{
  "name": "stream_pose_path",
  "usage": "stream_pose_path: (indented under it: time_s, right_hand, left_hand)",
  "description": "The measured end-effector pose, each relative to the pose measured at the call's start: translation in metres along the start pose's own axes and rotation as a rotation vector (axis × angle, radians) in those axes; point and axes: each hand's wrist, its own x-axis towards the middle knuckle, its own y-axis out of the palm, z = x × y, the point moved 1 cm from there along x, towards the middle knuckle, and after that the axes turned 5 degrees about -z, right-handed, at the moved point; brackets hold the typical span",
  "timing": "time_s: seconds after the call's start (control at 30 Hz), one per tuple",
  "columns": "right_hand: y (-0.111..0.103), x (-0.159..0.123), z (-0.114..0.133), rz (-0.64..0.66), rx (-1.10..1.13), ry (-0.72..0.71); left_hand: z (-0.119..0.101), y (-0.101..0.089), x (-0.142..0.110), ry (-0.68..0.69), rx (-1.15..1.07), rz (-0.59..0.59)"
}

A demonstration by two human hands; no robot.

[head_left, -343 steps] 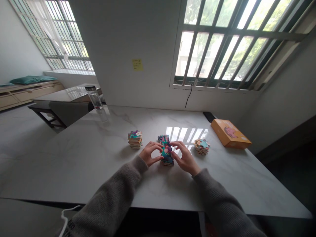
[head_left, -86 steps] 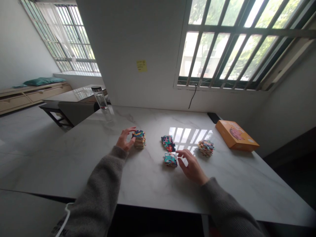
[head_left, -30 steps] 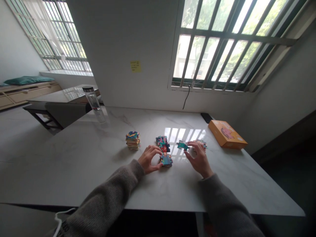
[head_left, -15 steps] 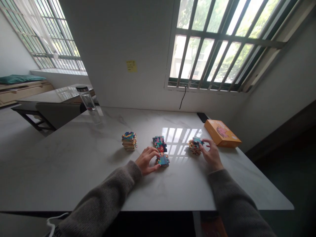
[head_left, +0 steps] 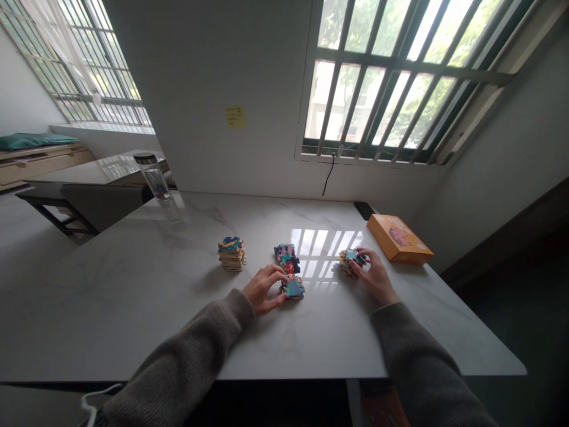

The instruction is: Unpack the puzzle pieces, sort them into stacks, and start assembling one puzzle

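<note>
My left hand [head_left: 267, 289] is at the left side of a low pile of jigsaw puzzle pieces [head_left: 294, 288], its thumb and fingers closed on the pile's near and far edges. Just behind that pile lie joined, dark, colourful puzzle pieces [head_left: 287, 258]. On the right, my right hand [head_left: 377, 276] grips the top of a second stack of puzzle pieces [head_left: 347, 265], with a light blue piece uppermost. A taller, neat stack of puzzle pieces [head_left: 232, 255] stands left of my left hand, untouched.
An orange box [head_left: 400, 238] lies at the table's right edge, with a black phone [head_left: 364, 210] behind it. A clear bottle [head_left: 154, 177] stands at the far left of the white marbled table [head_left: 111, 290]. A yellow note [head_left: 235, 117] is on the wall.
My right hand has shifted slightly left and down, and the light blue piece sits lower and flatter on the right stack. My left hand keeps its place at the pile.
</note>
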Motion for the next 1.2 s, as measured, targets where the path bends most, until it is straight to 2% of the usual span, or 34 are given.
stream_pose_path:
  time_s: [0.1,0.33,0.5,0.63,0.7,0.77,0.97,1.07,1.2]
  right_hand:
    - [-0.001,0.000,-0.002,0.004,0.006,-0.002]
    - [0.001,0.000,-0.003,0.051,0.114,0.149]
    - [0.003,0.001,-0.005,0.063,0.125,0.168]
    - [0.002,0.002,0.009,-0.055,-0.076,0.011]
    - [0.004,0.000,0.026,-0.161,-0.175,-0.087]
    - [0.011,-0.005,0.045,-0.211,-0.214,-0.149]
    - [0.047,-0.028,0.098,0.003,-0.120,-0.321]
    - [0.058,-0.036,0.113,0.137,-0.039,-0.336]
    - [0.067,-0.043,0.128,0.351,0.029,-0.375]
  left_hand:
    - [0.000,0.000,0.000,-0.008,-0.010,0.000]
    - [0.000,0.000,0.000,-0.009,-0.046,-0.004]
    - [0.001,0.001,0.000,-0.013,-0.046,0.003]
    - [0.005,0.003,0.000,-0.009,-0.018,0.008]
    - [0.007,0.005,0.000,-0.009,-0.004,0.011]
    - [0.008,0.007,0.000,-0.016,0.012,0.019]
    - [0.004,0.006,0.001,-0.017,-0.032,-0.022]
    - [0.004,0.005,0.001,-0.028,-0.059,-0.039]
    - [0.005,0.006,0.001,-0.033,-0.062,0.000]
